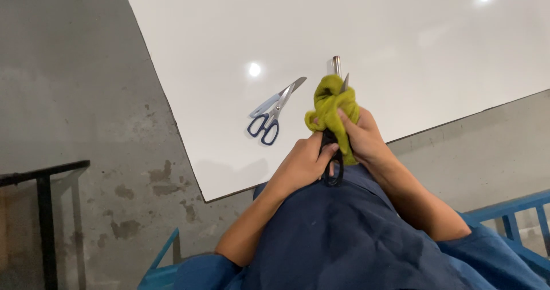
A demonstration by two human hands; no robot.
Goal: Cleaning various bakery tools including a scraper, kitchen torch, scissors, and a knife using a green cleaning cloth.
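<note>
Left hand (302,163) closed around the black handles of a pair of scissors (332,167), held up over the near edge of the white table (401,49). Right hand (362,134) closed on a yellow-green cloth (329,108), bunched around the blades. Shiny blade tips poking out above the cloth. Both hands close together, touching the same scissors. A second pair, the blue-handled scissors (272,113), lying flat on the table just left of the hands, blades shut and pointing away. Grey floor (86,124) below.
</note>
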